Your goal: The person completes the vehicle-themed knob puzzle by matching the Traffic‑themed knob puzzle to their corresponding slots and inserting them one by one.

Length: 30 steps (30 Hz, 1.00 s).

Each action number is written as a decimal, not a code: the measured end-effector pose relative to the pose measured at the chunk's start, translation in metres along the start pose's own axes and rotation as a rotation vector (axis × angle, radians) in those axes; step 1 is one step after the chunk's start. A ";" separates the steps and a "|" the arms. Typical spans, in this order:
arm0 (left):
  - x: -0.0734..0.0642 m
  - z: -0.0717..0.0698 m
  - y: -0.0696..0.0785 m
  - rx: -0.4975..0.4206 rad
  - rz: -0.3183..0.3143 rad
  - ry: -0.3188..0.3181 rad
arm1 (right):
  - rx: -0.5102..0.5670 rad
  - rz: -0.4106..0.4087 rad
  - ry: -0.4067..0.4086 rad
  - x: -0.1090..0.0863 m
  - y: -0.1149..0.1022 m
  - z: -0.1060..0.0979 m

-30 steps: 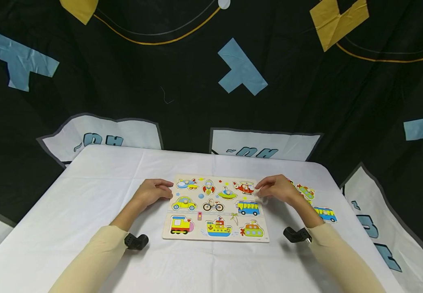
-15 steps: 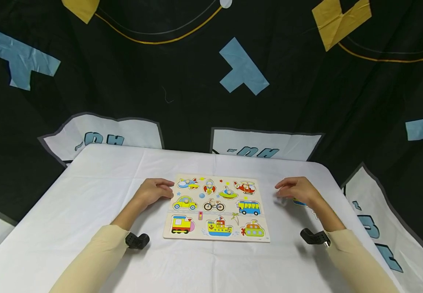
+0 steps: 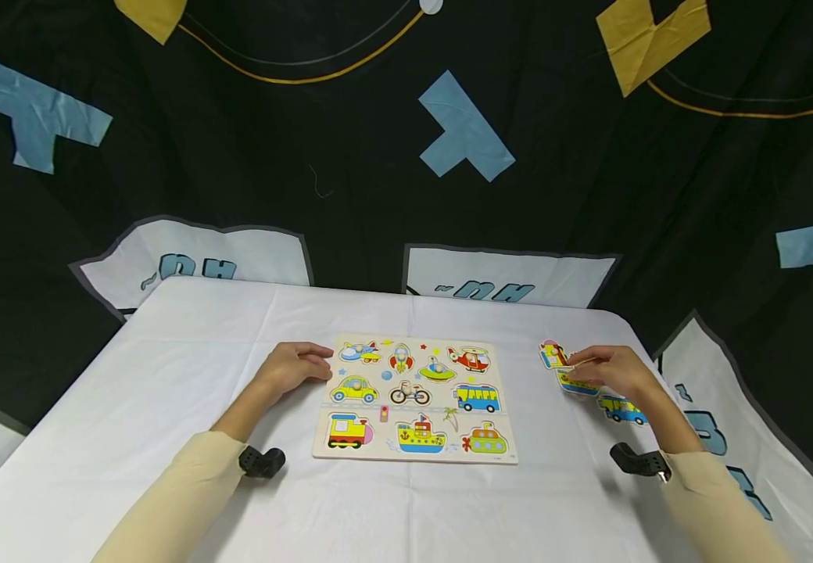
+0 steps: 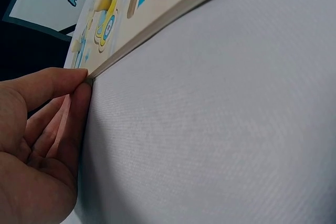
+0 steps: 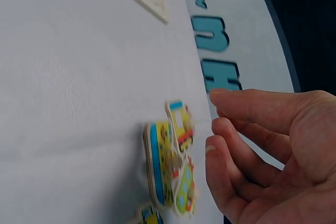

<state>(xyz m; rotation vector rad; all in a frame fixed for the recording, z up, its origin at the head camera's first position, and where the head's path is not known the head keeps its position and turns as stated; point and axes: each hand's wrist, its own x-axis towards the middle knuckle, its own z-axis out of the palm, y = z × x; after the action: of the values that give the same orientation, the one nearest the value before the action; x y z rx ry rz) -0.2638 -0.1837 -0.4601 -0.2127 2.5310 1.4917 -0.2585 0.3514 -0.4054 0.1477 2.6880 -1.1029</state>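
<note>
Puzzle board (image 3: 442, 399) lies on the white-covered table (image 3: 406, 516); my left hand (image 3: 294, 366) pinches its left edge; my right hand (image 3: 614, 369), loosely curled with fingertips parted, holds nothing beside 4 loose vehicle pieces (image 3: 567, 381).

A studio-like corner, with a white-clothed table (image 3: 350, 516) before a black backdrop (image 3: 350, 156) bearing light-blue patches (image 3: 470, 129).

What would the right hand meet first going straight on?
Likely the train piece, just ahead of the right hand in the head view; depth is unclear, so possibly the boat piece.
</note>
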 end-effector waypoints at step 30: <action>0.001 0.000 -0.002 -0.010 0.010 -0.003 | -0.011 0.109 -0.033 -0.020 0.070 -0.043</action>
<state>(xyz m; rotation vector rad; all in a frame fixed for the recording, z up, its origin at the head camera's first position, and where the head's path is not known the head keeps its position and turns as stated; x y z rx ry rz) -0.2642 -0.1847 -0.4623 -0.2003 2.5267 1.5074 -0.2338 0.4310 -0.4186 0.2688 2.6229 -1.0488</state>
